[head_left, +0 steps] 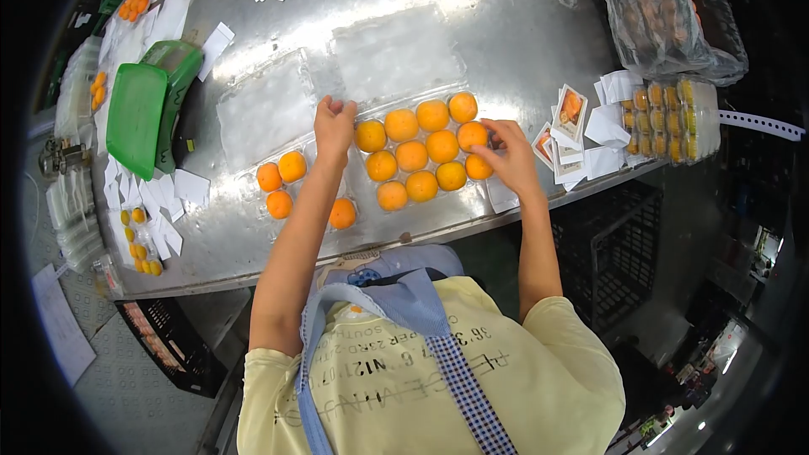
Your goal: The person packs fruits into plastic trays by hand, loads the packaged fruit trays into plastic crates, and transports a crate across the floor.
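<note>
A clear plastic clamshell box lies open on the metal table, filled with rows of oranges. My right hand is at the box's right end, thumb and forefinger around an orange that sits in the box. Beside the box's upper left corner is my left hand, its fingers curled in; whether they pinch the plastic edge is hidden. To the left, partly behind my left forearm, a second clear box holds several oranges in its corners. Both transparent lids lie folded back, away from me.
A green plastic basket stands at the left among white paper slips. Printed cards and stacked boxes of fruit lie at the right. Behind them sits a bagged crate of fruit. Black crates stand below the table's front edge.
</note>
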Demonstrator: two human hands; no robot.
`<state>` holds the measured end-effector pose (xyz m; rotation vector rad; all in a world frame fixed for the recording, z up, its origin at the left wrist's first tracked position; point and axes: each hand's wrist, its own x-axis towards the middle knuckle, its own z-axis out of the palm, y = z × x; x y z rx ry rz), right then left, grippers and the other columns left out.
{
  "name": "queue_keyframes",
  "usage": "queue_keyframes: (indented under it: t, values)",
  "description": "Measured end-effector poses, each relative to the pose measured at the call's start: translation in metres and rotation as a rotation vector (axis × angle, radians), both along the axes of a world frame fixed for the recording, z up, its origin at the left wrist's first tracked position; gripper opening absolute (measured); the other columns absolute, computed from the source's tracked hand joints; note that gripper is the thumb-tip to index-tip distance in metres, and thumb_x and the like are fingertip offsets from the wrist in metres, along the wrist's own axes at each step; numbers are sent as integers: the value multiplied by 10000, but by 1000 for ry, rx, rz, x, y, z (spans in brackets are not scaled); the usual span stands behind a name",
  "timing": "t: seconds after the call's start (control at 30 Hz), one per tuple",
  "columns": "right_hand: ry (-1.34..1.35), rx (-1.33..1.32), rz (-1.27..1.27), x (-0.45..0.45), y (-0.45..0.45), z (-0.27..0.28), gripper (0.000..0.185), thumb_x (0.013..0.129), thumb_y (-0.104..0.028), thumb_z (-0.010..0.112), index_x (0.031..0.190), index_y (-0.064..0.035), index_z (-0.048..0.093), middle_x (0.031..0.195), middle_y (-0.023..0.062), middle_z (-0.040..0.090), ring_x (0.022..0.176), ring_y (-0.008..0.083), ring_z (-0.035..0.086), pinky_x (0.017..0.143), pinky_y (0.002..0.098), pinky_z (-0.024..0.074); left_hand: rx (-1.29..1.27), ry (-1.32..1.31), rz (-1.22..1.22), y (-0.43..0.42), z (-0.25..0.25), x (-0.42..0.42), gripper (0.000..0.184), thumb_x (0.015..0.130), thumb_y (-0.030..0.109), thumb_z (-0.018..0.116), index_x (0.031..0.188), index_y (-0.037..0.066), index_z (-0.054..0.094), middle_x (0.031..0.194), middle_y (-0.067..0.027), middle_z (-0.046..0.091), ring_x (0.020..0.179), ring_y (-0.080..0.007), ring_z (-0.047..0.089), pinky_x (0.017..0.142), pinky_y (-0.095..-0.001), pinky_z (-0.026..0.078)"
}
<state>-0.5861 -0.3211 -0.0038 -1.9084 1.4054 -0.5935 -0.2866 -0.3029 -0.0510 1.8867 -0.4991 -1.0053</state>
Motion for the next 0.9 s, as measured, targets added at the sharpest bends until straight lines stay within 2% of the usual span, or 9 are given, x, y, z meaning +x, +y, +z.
queue_keyframes:
  t: [0.07,0.1,0.2,0.23,0.37,0.43,0.57,0.67,0.9]
  values:
    - [-116,24,-126,-12,3,-20,320,812,-172,638,1113,-69,604,921,90,584,755,180,582,672,284,479,-8,248,53,-5,1,6,498,867,159,551,1274,-83,399,1002,-149,573,761,-184,582,692,-286,489]
    - [-99,42,-156,-16,5,-26,262,854,-145,585,1089,-30,611,874,113,610,736,194,590,678,287,481,35,271,-17,-6,1,11,472,880,180,542,1262,-66,415,982,-131,577,773,-172,583,682,-273,487]
    - [-81,239,-156,-20,14,-38,240,865,-144,568,1056,-8,621,808,126,633,691,216,596,667,300,481,129,284,-175,-9,2,22,381,916,225,506,1205,-19,468,931,-90,589,791,-145,584,654,-243,479]
    - [-92,166,-132,-19,14,-41,236,875,-147,563,1042,11,618,743,105,636,633,179,583,611,288,470,138,252,-193,-10,4,20,343,925,231,488,1172,-7,490,920,-85,594,784,-140,581,647,-239,476]
    - [-240,484,-117,-31,3,-44,225,878,-139,578,999,47,616,695,16,578,604,66,512,523,222,417,47,136,-215,-9,10,15,271,942,200,420,1076,-1,542,860,-108,634,700,-158,619,579,-273,494]
    - [-253,497,-138,-28,3,-35,208,877,-127,579,982,49,617,689,9,572,596,67,509,516,218,412,-25,21,-243,-9,22,10,274,939,182,398,1064,-14,544,817,-124,660,643,-176,649,534,-293,509]
    - [-277,454,-196,-25,9,-6,181,876,-108,577,959,50,607,686,12,566,572,72,501,509,216,408,-23,129,-209,-6,56,10,265,939,175,386,1014,-14,555,792,-123,659,622,-184,653,538,-295,515]
    - [-310,408,-182,-17,14,26,173,875,-108,580,947,47,603,692,19,568,572,74,499,521,217,410,-116,116,-281,-2,61,28,289,946,202,396,1061,-17,545,814,-125,652,651,-177,648,533,-266,507]
    - [-351,496,-98,62,25,81,213,864,-140,597,977,40,615,748,36,609,610,82,547,518,217,432,-198,-69,-300,33,152,112,266,913,199,434,958,-33,557,780,-134,652,640,-200,667,535,-297,518]
